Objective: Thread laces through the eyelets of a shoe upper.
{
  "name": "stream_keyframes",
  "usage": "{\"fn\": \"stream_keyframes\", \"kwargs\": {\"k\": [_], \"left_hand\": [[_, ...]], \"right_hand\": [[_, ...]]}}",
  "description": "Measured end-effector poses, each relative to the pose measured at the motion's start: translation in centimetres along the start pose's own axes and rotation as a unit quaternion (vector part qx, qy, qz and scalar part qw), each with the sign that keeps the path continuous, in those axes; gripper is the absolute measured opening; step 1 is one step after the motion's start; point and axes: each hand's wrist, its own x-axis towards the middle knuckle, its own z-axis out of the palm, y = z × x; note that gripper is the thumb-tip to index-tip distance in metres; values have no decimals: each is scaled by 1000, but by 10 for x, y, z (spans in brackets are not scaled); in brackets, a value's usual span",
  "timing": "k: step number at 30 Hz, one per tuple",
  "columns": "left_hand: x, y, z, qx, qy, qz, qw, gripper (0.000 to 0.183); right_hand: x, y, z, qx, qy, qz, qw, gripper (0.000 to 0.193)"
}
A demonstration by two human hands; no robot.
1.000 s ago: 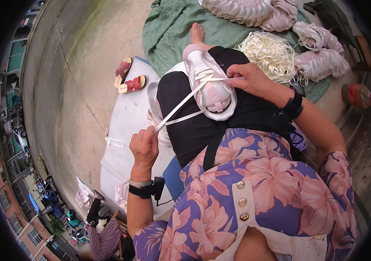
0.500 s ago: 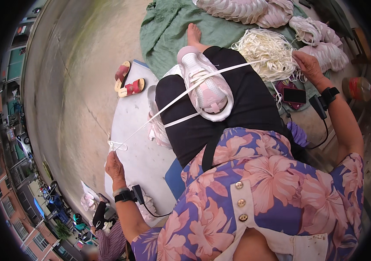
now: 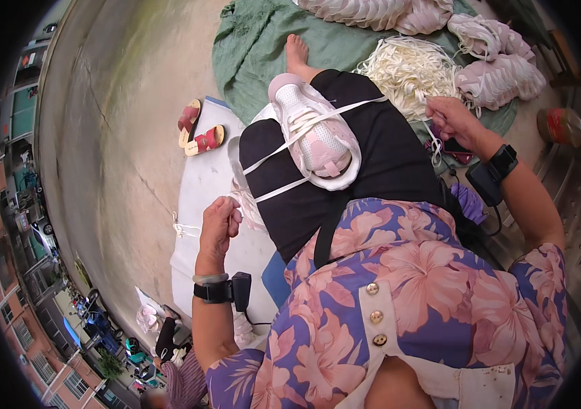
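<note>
Head view: pink-and-white shoe resting on a seated person's dark-trousered lap.
Lace progress: the lace crosses the shoe, seemingly threaded; strands trail to both sides and no bow shows, so the work looks partly done, with the tying left.
Left hand: fingers curled narrow, apart from the shoe; no lace visible in them.
Right hand: fingers close together beside the lace heap; cannot tell whether they hold anything.
Writing: none readable; the bottle is too blurred.
</note>
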Motion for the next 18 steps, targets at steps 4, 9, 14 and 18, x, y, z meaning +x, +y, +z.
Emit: {"fn": "stream_keyframes", "kwargs": {"k": [4, 9, 14, 18], "left_hand": [[22, 31, 76, -34, -105, 0, 994, 16], [47, 57, 113, -1, -148, 21, 989, 17], [61, 67, 128, -12, -82, 118, 989, 21], [50, 66, 142, -61, -8, 182, 981, 25]], "right_hand": [[-3, -18, 86, 40, -186, -16, 982, 14], [22, -27, 130, 15, -140, -101, 985, 15], [29, -28, 147, 18, -73, -171, 982, 18], [34, -19, 150, 128, -45, -210, 968, 12]]}}
